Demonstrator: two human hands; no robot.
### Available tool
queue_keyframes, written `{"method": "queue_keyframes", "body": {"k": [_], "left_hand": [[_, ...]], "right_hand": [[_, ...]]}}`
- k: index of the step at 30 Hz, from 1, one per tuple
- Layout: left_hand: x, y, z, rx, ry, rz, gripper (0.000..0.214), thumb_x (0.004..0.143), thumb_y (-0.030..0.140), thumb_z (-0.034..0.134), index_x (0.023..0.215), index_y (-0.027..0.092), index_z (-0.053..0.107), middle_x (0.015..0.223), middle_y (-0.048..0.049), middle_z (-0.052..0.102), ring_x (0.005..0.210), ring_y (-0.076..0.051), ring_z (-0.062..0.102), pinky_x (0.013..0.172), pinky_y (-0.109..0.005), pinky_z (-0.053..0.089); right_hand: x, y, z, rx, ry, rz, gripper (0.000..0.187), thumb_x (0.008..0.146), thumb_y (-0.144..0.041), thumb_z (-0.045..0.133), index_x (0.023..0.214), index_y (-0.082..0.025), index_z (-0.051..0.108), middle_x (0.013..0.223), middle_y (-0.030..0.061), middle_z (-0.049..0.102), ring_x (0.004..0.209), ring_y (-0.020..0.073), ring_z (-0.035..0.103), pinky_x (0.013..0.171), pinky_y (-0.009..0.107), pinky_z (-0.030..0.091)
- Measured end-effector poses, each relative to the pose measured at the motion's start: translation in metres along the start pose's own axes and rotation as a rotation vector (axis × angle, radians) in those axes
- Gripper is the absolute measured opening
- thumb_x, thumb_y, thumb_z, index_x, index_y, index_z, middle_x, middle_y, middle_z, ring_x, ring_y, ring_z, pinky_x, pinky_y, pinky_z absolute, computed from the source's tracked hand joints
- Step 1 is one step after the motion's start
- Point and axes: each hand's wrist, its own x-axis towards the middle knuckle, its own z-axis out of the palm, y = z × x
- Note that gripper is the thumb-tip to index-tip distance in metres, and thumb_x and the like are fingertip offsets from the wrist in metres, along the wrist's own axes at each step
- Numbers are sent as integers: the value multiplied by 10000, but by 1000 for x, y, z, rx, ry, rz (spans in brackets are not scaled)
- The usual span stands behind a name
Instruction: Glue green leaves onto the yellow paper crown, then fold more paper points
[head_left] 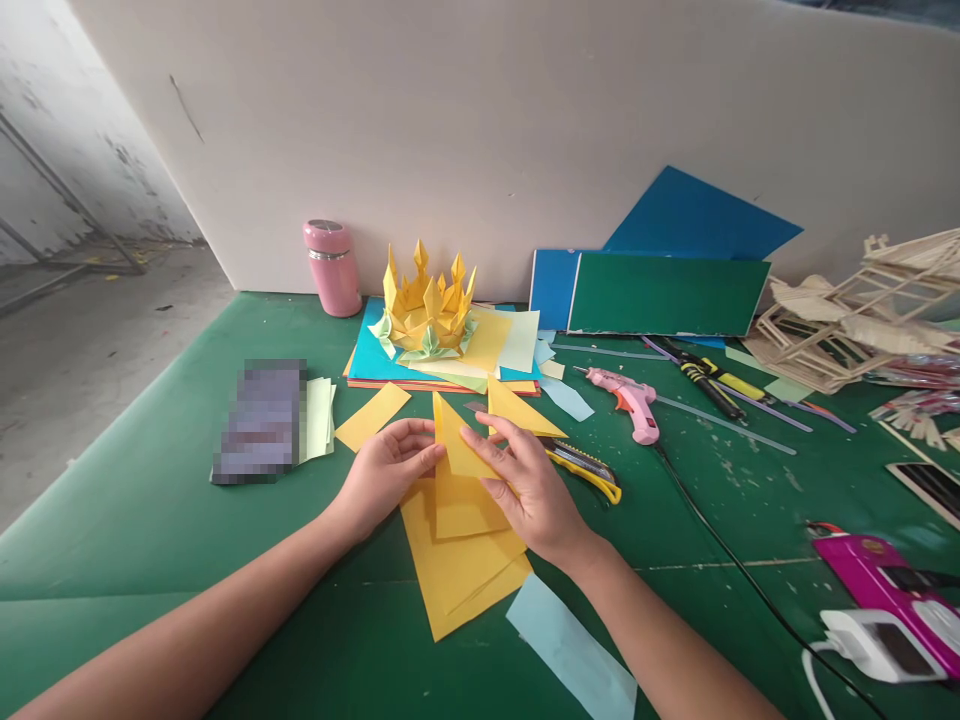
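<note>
Between my hands is a yellow sheet of paper (466, 515) with its upper part folded over into a point. My left hand (394, 470) pinches its left edge between thumb and fingers. Against the slanted fold on the other side, my right hand (529, 475) presses with its fingers and thumb. More yellow sheets (450, 590) lie under it on the green table. A folded yellow triangle (521, 408) sits just beyond my right fingers, and a yellow utility knife (589, 468) lies beside that hand. A small yellow piece (373, 415) rests beyond my left hand.
A yellow paper crown (431, 310) stands on stacked coloured paper (364, 335). Nearby are a pink bottle (332, 270), a pink glue gun (634, 400) with its cord, a blue paper strip (574, 645), a purple power strip (862, 570), pliers (709, 382) and a wooden stick model (847, 310).
</note>
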Motion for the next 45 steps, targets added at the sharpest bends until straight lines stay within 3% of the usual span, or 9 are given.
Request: {"method": "queue_keyframes", "body": {"k": [6, 10, 13, 18, 22, 25, 33, 40, 45], "left_hand": [[-5, 2, 4, -17, -45, 3, 505, 600, 541, 741, 914, 171, 603, 898, -59, 710, 763, -195, 671, 676, -287, 515], [-7, 4, 5, -14, -13, -16, 503, 593, 543, 749, 908, 179, 607, 895, -41, 685, 738, -171, 642, 646, -268, 502], [-8, 5, 6, 14, 1, -2, 513, 587, 568, 739, 902, 184, 611, 860, -26, 662, 710, -166, 620, 630, -274, 493], [-10, 2, 8, 101, -55, 31, 500, 591, 498, 760, 938, 177, 599, 846, -14, 618, 730, -165, 616, 671, -289, 494], [-9, -2, 10, 93, -140, 6, 496, 576, 408, 792, 960, 186, 567, 875, -7, 593, 702, -153, 629, 658, -297, 508], [-8, -4, 11, 100, -160, 20, 481, 591, 388, 785, 966, 187, 562, 877, -3, 583, 692, -144, 630, 665, -300, 520], [-6, -4, 6, 102, -117, 28, 459, 607, 413, 776, 952, 186, 576, 761, 25, 591, 642, -141, 630, 595, -267, 517], [-6, -7, 5, 163, -38, 64, 402, 571, 441, 785, 849, 171, 679, 819, -63, 727, 767, -228, 676, 695, -338, 549], [-8, -6, 6, 215, -97, 72, 316, 624, 430, 748, 849, 208, 748, 868, -48, 764, 786, -260, 694, 698, -345, 556]], "right_hand": [[1, -6, -4, 66, -139, 9, 524, 935, -541, 346, 1402, -308, 400, 1418, 78, 457, 1258, 262, 453, 1019, 435, 411], [2, -9, -3, 272, -46, 175, 297, 945, -405, 427, 1159, -258, 569, 1126, 53, 652, 1029, 202, 601, 891, 333, 482], [3, -10, 0, 377, -5, 295, 170, 874, -350, 545, 1003, -245, 580, 969, 20, 651, 828, 166, 613, 742, 276, 502], [4, -11, 4, 442, 8, 379, 197, 801, -346, 613, 935, -235, 522, 849, -7, 594, 699, 138, 567, 629, 247, 467], [4, -12, 7, 546, 21, 489, 350, 757, -407, 657, 979, -242, 443, 753, -33, 557, 666, 145, 569, 591, 248, 454], [6, -13, 5, 698, -38, 556, 416, 780, -465, 626, 1080, -236, 450, 747, -26, 586, 692, 163, 599, 624, 270, 474], [21, -6, -8, 914, -311, 714, 367, 695, -470, 719, 919, -184, 666, 907, 36, 711, 860, 222, 662, 746, 319, 507], [22, -7, -1, 978, -165, 750, 410, 643, -492, 753, 892, -170, 702, 826, 35, 734, 796, 229, 685, 730, 327, 528], [16, -9, 3, 980, -94, 718, 403, 643, -504, 755, 885, -188, 700, 886, 46, 735, 824, 244, 685, 754, 350, 540]]}}
